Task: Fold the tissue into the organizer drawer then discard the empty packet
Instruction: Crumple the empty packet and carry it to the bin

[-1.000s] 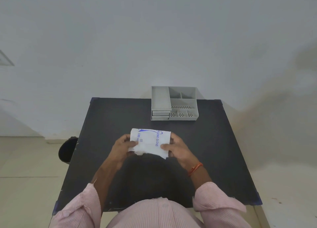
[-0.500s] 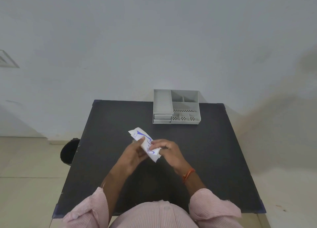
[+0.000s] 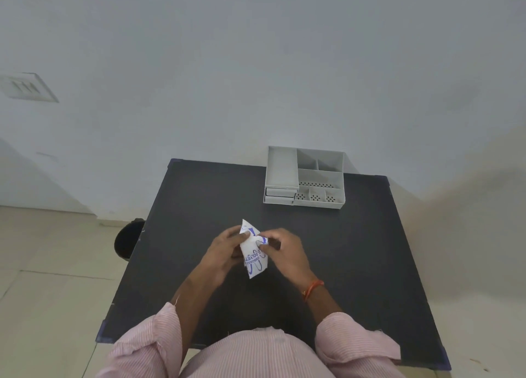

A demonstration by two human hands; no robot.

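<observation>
Both hands grip the packet (image 3: 254, 252) above the counter (image 3: 355, 264).

The left hand (image 3: 225, 252) pinches its upper left edge and the right hand (image 3: 284, 249) pinches its right side, so the white, blue-printed packet stands tilted between them, one corner pointing up. The grey organizer (image 3: 306, 177) sits well apart at the counter's far edge, its two small drawers pushed in. A dark bin (image 3: 126, 242) stands on the floor, left.
</observation>
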